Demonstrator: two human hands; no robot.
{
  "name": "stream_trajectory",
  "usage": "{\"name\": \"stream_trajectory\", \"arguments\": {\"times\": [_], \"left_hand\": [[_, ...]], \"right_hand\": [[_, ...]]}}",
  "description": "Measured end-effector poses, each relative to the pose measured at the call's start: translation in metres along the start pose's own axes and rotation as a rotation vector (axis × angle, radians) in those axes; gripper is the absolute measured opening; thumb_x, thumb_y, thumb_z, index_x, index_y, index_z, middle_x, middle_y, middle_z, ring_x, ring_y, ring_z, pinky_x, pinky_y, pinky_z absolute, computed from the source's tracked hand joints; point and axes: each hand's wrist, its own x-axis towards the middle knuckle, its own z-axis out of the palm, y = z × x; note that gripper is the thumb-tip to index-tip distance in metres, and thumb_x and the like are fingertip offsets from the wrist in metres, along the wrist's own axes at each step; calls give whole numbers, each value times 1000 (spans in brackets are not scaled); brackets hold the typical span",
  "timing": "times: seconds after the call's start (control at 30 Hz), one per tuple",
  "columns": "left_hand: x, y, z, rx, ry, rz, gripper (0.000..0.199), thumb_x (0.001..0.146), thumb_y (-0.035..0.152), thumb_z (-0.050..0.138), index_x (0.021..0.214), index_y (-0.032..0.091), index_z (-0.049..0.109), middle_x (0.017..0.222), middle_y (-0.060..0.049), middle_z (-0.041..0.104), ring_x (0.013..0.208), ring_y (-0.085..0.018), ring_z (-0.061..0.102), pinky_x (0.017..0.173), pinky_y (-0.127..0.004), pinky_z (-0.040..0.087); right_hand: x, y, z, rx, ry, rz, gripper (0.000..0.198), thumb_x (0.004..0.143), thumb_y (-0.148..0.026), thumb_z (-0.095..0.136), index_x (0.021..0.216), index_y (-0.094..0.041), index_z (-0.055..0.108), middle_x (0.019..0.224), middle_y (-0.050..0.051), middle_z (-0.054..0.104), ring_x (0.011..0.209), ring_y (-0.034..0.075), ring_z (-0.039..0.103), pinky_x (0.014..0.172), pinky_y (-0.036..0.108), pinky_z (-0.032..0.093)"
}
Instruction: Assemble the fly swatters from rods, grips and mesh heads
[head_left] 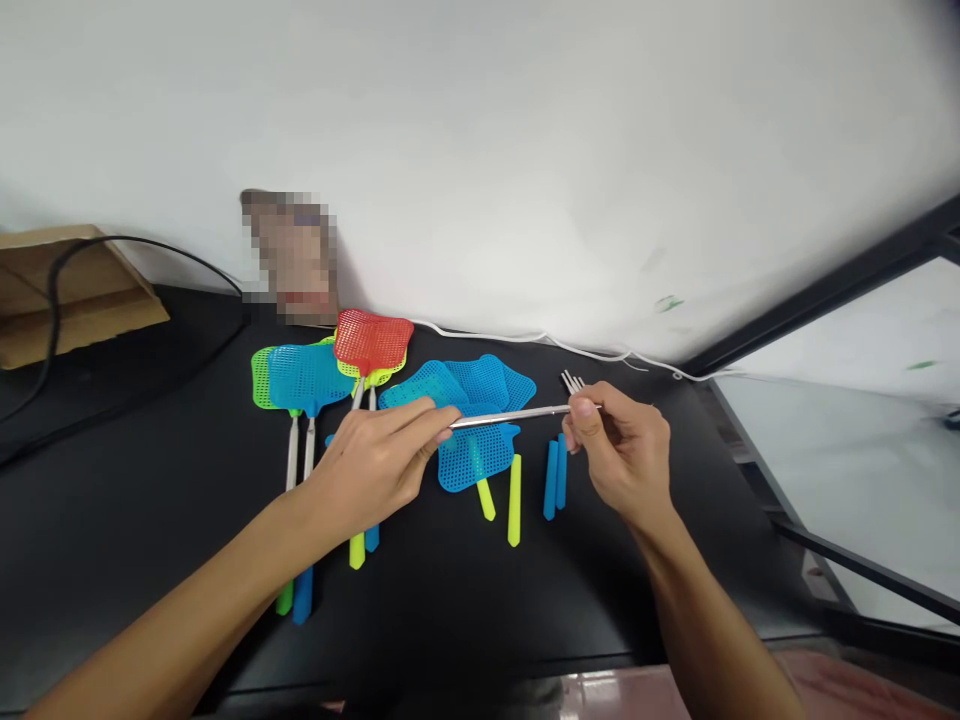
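Note:
A thin silver metal rod [510,415] stretches nearly level between my two hands above the table. My left hand [382,455] pinches its left end, and my right hand [622,445] grips the right end between thumb and fingers. Beneath the rod lie several blue fly swatter heads [487,380]. Close by are a yellow handle [514,500], a second yellow handle [487,500] and two blue handles [550,480]. More metal rods [572,380] show behind my right fingers, partly hidden. Fly swatters with a red head [373,340] and a blue head [307,375] lie left of centre, partly covered by my left arm.
An open cardboard box [82,300] sits at the far left of the black table [142,420], with a black cable [120,238] across it. A white cable [517,340] runs along the wall. A pixelated object [296,260] leans there. A black frame [825,285] stands at right.

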Motion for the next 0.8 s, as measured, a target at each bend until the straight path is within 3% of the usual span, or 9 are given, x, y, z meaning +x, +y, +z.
{"name": "stream_trajectory", "arguments": {"times": [0.3, 0.43, 0.63, 0.8], "left_hand": [[-1, 18, 2, 18, -42, 39, 21, 101, 12, 51, 119, 15, 62, 83, -1, 64, 59, -13, 51, 51, -29, 36], [0, 17, 2, 32, -44, 18, 19, 102, 14, 51, 115, 15, 65, 81, -1, 64, 58, -12, 51, 50, -29, 34], [1, 8, 2, 51, -48, 22, 19, 102, 17, 52, 115, 16, 67, 81, -2, 65, 61, -13, 53, 52, -28, 38], [0, 2, 3, 96, -63, 26, 20, 102, 19, 53, 115, 16, 68, 86, -3, 68, 68, -15, 60, 56, -28, 42]], "right_hand": [[-9, -10, 20, -10, -160, -173, 27, 103, -26, 56, 78, -19, 61, 61, -4, 48, 51, 9, 41, 53, 27, 30], [-9, -8, 21, -26, -178, -136, 30, 104, -30, 53, 77, -20, 60, 61, -3, 49, 52, 11, 42, 54, 28, 30], [-5, -1, 14, -36, -314, -86, 32, 108, -33, 44, 86, -21, 63, 69, -1, 55, 58, 12, 49, 58, 28, 35], [-3, 4, 15, -119, -290, -103, 35, 108, -33, 43, 83, -20, 63, 67, -1, 54, 59, 13, 51, 62, 28, 36]]}}
